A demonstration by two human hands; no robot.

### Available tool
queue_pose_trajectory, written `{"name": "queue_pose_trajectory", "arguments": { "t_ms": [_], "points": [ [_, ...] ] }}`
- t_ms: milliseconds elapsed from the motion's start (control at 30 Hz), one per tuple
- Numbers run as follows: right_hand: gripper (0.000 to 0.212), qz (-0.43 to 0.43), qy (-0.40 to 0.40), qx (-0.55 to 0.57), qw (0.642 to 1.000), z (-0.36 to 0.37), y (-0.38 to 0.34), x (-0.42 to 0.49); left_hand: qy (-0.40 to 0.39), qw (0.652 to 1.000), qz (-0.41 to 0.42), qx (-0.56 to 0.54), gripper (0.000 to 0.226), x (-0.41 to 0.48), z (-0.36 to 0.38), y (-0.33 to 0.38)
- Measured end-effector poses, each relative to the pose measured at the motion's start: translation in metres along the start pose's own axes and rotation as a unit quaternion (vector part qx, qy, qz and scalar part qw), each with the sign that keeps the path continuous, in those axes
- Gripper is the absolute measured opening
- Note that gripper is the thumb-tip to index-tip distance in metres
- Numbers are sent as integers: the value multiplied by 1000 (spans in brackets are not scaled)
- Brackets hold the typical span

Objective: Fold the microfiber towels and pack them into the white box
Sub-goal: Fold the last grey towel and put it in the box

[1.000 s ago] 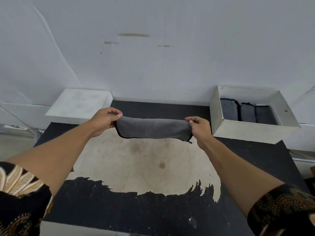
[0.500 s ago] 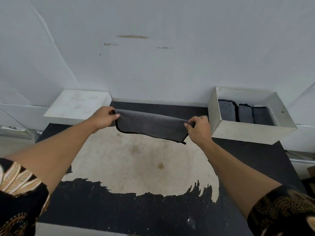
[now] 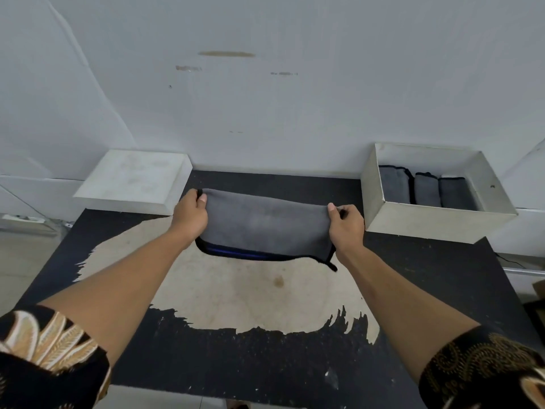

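Observation:
A grey microfiber towel (image 3: 262, 224) with a black hem is stretched between my two hands over the far part of the table. My left hand (image 3: 190, 215) pinches its left end, thumb on top. At the right end, my right hand (image 3: 346, 228) pinches the towel the same way. The towel's near hem hangs down with a blue strip showing. The white box (image 3: 436, 216) stands at the back right, just right of my right hand. Three folded grey towels (image 3: 424, 188) stand side by side inside it.
The black table top (image 3: 265, 361) has a large worn pale patch (image 3: 236, 293) in its middle. A white lid or block (image 3: 132, 181) lies at the back left against the white wall. The table's right edge drops to a floor with a cable.
Both hands carried the towel away from me and swung its far edge up and over, so the broad grey face now shows. The towel looks wider from front to back.

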State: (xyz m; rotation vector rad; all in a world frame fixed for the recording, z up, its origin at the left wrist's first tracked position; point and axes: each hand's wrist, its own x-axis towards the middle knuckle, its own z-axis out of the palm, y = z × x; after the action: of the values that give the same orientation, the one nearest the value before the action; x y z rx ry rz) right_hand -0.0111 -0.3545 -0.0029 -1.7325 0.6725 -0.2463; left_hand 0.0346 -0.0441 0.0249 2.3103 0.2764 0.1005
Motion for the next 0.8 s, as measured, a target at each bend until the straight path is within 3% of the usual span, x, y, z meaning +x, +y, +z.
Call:
{"name": "queue_pose_trajectory", "arguments": {
  "t_ms": [133, 200, 300, 367, 433, 567, 700, 800],
  "points": [
    [18, 61, -8, -93, 994, 0, 27, 0, -15, 999, -19, 35, 22, -13, 14, -24],
    [27, 73, -24, -143, 987, -2, 39, -3, -37, 997, -55, 41, 21, -21, 25, -40],
    [69, 110, -123, -239, 957, 1, 62, -16, -160, 969, -183, 53, 56, -37, 45, -66],
    [82, 105, -170, -306, 931, 6, 76, -27, -229, 944, -232, 47, 73, -48, 54, -79],
    [78, 86, -164, -352, 918, 14, 85, -32, -224, 947, -227, 49, 68, -55, 60, -89],
    [52, 71, -107, -327, 936, 22, 87, -35, -170, 967, -186, 34, 53, -64, 60, -95],
    [45, 42, -49, -411, 909, 15, 84, -46, -130, 959, -161, 193, 39, -80, 60, -94],
    [45, 65, -80, -458, 883, 14, 86, -55, -118, 950, -166, 236, 29, -88, 65, -90]
  ]
}}
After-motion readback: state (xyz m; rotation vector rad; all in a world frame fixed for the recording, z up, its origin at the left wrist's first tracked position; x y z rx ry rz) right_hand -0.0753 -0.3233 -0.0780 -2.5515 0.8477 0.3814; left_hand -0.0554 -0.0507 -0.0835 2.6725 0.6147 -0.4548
